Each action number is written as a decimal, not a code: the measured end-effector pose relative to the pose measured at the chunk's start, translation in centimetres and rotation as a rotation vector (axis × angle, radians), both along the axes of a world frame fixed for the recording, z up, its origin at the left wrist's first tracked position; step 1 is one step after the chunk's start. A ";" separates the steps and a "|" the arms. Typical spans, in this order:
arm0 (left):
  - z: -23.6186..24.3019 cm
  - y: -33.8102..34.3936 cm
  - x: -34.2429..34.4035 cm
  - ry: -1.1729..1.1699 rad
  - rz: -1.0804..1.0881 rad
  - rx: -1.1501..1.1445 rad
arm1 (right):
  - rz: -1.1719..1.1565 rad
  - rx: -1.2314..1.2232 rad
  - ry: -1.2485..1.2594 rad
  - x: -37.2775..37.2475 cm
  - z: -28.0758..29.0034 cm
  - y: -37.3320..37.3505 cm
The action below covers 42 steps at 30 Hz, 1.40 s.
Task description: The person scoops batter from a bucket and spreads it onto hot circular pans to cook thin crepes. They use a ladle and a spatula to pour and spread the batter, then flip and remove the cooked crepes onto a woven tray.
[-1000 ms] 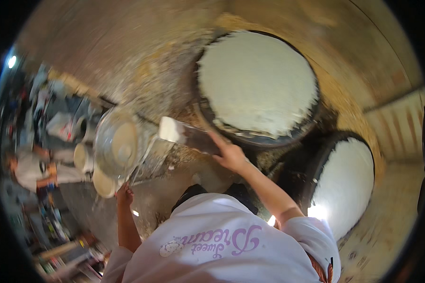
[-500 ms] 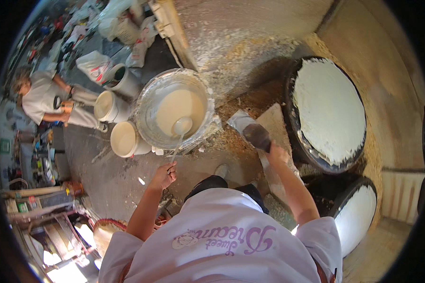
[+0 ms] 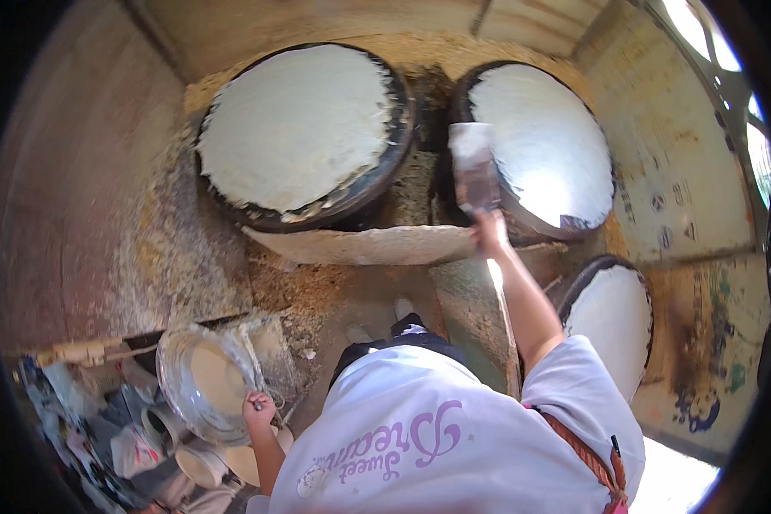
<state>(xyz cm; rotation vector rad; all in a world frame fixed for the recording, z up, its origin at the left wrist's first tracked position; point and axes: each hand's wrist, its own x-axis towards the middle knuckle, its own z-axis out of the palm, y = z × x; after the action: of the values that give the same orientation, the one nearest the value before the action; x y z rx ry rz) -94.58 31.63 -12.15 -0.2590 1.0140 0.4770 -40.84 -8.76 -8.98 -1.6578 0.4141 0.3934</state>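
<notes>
My right hand (image 3: pixel 489 233) grips a flat scraper (image 3: pixel 476 176), blurred by motion, with a pale, batter-smeared blade and a dark brown part near my fingers. Its blade is over the left edge of the right-hand round griddle (image 3: pixel 604 210), whose top bears a white layer of batter (image 3: pixel 535 128). Down on the left, my left hand (image 3: pixel 259 411) is closed at the rim of a large metal basin (image 3: pixel 173 368) of cream-coloured batter (image 3: pixel 217 377). It held a ladle there a moment ago; the ladle's bowl cannot be made out now.
A larger dark griddle (image 3: pixel 403 154), also coated white, stands ahead on the left. Another coated griddle (image 3: pixel 612 317) is at my right. A pale board (image 3: pixel 360 246) edges the left griddle's front. Buckets (image 3: pixel 201 467) stand beyond the basin, and wooden panels (image 3: pixel 86 171) surround the area.
My body and view have turned right, so the basin now lies at lower left and the griddles ahead. My right hand has carried the scraper over to the right-hand griddle.
</notes>
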 end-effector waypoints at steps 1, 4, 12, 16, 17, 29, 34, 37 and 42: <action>0.1 0.3 0.5 -0.002 0.000 0.005 | -0.025 0.068 0.052 1.6 1.1 -4.9; -0.5 2.4 2.5 0.165 -0.006 0.051 | 0.418 -0.129 0.398 4.0 2.6 -22.8; 0.7 3.3 5.0 0.258 0.069 0.085 | 0.204 -0.352 -0.121 3.6 5.3 -22.7; 1.8 2.2 6.1 0.324 0.057 0.111 | 0.445 -1.222 -0.315 0.8 4.5 -17.9; 1.4 2.3 5.5 0.339 0.048 0.146 | 0.426 -1.200 -0.247 -0.8 4.7 -18.4; 1.0 3.5 6.1 0.247 0.091 -0.027 | -0.138 -1.020 -0.132 0.9 -3.0 -33.1; 1.9 2.8 -0.3 0.135 0.097 0.008 | -0.085 -0.829 0.143 -5.7 -4.8 -17.1; 1.9 -0.2 -5.8 0.071 -0.029 0.081 | -0.071 -0.786 -0.144 -12.0 -3.7 -9.5; -0.9 -5.0 -14.8 0.669 -0.464 0.344 | 0.671 -0.563 -0.465 -22.7 0.6 4.1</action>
<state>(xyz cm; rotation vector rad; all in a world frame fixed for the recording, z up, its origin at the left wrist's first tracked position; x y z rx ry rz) -109.39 26.65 -13.06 0.4715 1.5644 0.3034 -63.59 -4.65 -8.38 -2.3529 -0.4415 0.3794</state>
